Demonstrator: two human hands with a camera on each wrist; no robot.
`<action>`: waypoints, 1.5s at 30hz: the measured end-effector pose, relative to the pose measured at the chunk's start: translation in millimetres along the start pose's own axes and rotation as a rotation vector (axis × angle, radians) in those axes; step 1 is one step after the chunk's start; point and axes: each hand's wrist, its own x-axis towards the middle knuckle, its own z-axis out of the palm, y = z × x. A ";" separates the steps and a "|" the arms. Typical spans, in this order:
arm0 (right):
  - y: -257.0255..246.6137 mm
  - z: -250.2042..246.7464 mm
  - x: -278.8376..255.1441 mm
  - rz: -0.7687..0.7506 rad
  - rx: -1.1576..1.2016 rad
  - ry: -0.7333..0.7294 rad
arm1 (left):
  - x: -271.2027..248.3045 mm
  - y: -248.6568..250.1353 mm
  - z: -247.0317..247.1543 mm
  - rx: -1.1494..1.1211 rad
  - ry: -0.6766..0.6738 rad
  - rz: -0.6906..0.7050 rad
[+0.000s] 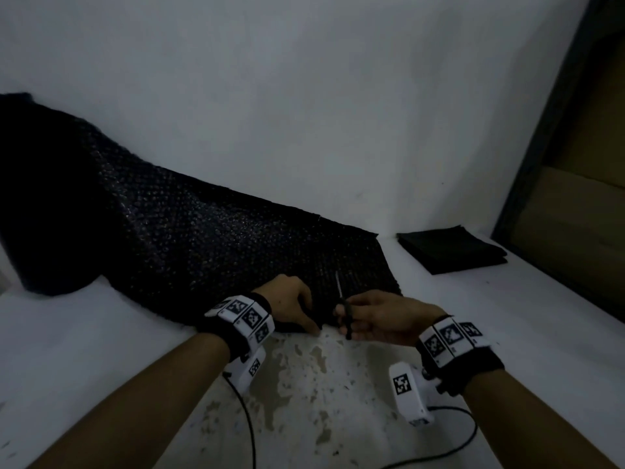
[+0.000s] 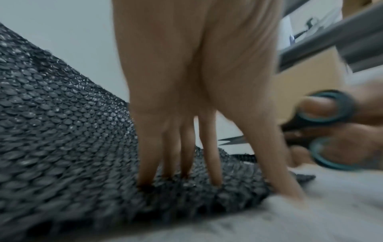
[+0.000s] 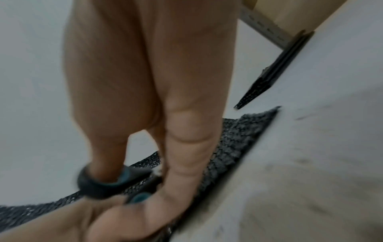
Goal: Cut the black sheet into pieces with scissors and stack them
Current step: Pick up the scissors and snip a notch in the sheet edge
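The black sheet (image 1: 189,231), bubble-textured, lies across the white table (image 1: 507,316), unrolling from a bulky roll at far left toward the centre. The left hand (image 1: 291,306) presses its fingertips (image 2: 145,181) down on the sheet's near edge, fingers straight and slightly apart. Just to its right, the right hand (image 1: 382,316) grips the scissors (image 1: 345,309), thumb and fingers curled through the black-and-teal loops, blades slightly parted over the sheet. A stack of cut pieces (image 1: 453,252) sits apart at far right.

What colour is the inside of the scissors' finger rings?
Teal, inside black handles of the scissors; the left wrist view shows it best.
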 end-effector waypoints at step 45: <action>20.8 51.7 -8.4 0.094 0.200 -0.106 | -4.0 -30.4 7.0 -0.233 0.039 0.167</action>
